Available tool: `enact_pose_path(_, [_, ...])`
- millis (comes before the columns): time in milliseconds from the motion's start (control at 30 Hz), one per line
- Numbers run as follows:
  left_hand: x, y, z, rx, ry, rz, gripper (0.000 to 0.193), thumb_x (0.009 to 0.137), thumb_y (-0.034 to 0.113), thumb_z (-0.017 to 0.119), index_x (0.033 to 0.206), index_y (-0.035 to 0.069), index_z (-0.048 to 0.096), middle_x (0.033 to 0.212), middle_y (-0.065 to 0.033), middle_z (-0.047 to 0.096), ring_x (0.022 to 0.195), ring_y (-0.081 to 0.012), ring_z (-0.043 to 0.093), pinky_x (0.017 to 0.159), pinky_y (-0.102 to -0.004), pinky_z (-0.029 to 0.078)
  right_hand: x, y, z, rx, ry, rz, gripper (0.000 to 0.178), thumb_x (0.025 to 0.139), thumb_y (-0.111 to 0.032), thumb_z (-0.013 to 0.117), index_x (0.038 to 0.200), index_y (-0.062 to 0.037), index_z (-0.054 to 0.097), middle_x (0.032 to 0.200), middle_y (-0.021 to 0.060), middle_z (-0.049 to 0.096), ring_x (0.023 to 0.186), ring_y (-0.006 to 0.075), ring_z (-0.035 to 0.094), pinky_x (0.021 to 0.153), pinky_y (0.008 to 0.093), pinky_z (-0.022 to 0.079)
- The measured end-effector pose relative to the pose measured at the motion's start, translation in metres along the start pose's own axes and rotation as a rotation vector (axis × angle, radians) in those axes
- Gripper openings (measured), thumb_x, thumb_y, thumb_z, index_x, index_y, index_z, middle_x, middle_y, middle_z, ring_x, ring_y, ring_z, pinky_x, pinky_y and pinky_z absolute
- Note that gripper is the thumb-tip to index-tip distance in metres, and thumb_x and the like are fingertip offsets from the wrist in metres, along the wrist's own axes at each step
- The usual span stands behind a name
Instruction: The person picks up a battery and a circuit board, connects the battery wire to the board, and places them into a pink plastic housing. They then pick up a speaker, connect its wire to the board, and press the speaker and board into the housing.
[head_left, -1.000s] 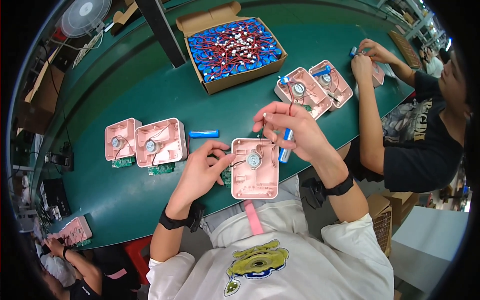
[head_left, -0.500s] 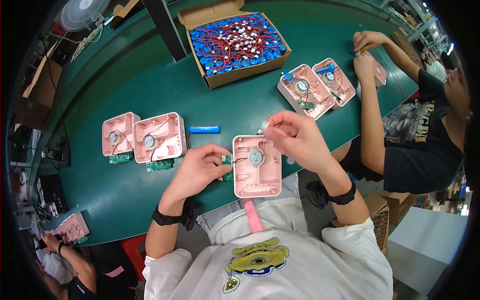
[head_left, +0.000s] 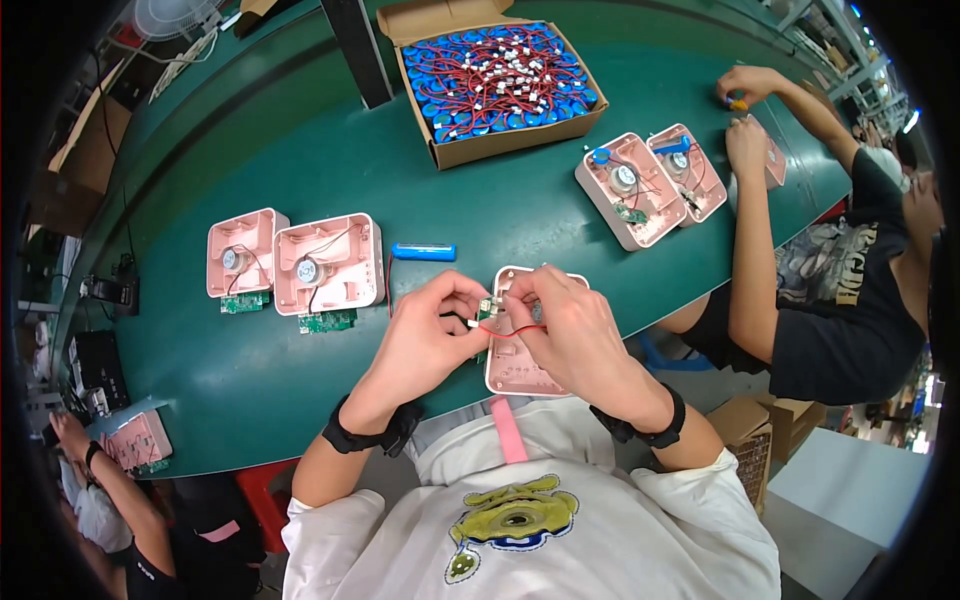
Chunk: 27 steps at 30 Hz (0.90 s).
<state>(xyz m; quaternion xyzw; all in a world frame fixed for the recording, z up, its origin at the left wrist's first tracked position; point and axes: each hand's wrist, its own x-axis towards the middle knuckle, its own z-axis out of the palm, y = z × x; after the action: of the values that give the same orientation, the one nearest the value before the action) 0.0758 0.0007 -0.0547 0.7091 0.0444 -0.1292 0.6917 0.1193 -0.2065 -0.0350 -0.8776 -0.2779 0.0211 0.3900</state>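
My left hand (head_left: pixel 425 325) pinches a small green circuit board (head_left: pixel 487 309) over the left edge of a pink plastic housing (head_left: pixel 515 372). My right hand (head_left: pixel 575 335) has its thumb and fingertips closed at the board's upper end, where a small pale wire connector is partly covered by the fingers. A red wire (head_left: pixel 512 333) with a white plug (head_left: pixel 473 323) on its end stretches across between both hands. The round speaker inside the housing is mostly covered by my right hand. A blue cylindrical battery (head_left: pixel 424 252) lies beyond my left hand.
Two pink housings (head_left: pixel 330 265) with boards hanging out stand at the left. An open carton (head_left: pixel 510 145) of wired blue batteries sits at the back. Two more housings (head_left: pixel 632 215) stand right of it, near a co-worker's arms (head_left: pixel 752 190). Another person works at lower left.
My right hand has come down and left from beyond the housing to meet the left hand at the circuit board. The red wire with the white plug now shows between them.
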Motion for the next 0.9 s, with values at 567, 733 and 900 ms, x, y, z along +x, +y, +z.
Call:
enact_pose_path(567, [-0.006,0.003,0.016,0.322,0.156,0.36,0.029,0.081,-0.006,0.081,0.101,-0.004,0.06,0.095,-0.0128,0.064,0.079,-0.0213,0.068,0.07,-0.0308,0.057,-0.001,-0.011,0.003,-0.053,-0.031,0.038,0.014,0.095,-0.006,0.07,0.102,0.0014,0.06,0.093,0.0161,0.068,0.078,0.039,0.07,0.067,0.0475,0.055])
enact_pose_path(733, [-0.004,0.008,0.013,0.298,0.113,0.357,0.028,0.079,-0.009,0.079,0.1,-0.004,0.06,0.095,-0.0129,0.063,0.079,-0.0217,0.067,0.07,-0.032,0.056,-0.001,-0.012,0.004,-0.076,-0.03,0.031,0.016,0.092,-0.001,0.069,0.104,0.0029,0.059,0.097,0.0181,0.067,0.082,0.042,0.069,0.07,0.0493,0.055])
enact_pose_path(900, [-0.004,0.01,0.009,0.352,0.061,0.304,0.029,0.078,-0.013,0.076,0.103,-0.006,0.062,0.102,-0.0105,0.064,0.085,-0.0151,0.064,0.076,-0.0283,0.057,0.002,-0.015,0.002,-0.11,-0.078,0.06,0.019,0.089,0.003,0.068,0.105,0.0044,0.058,0.1,0.0196,0.066,0.087,0.0438,0.068,0.073,0.0506,0.054])
